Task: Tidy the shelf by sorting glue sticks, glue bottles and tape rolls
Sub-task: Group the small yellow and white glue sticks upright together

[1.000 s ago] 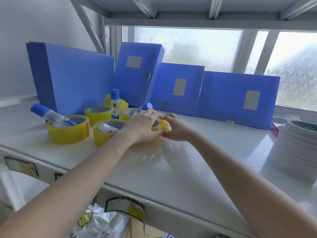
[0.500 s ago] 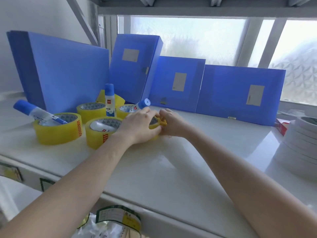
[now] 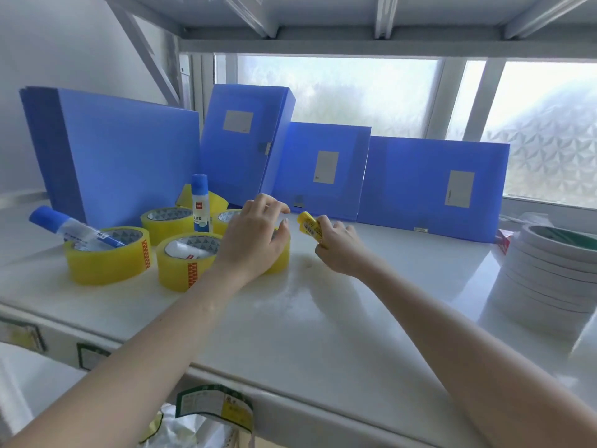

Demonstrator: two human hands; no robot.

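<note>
The right hand [image 3: 339, 250] has just drawn a small yellow glue stick [image 3: 310, 228] out of the yellow tape roll [image 3: 280, 253] under the left hand [image 3: 255, 240] and pinches it just beside that roll; the left grip rests curled over the roll's top. One stick is now separated, others remain. The glossy white shelf [image 3: 323, 318] carries blue file boxes [image 3: 429, 185] along its back edge, before frosted windows [image 3: 339, 92].
</note>
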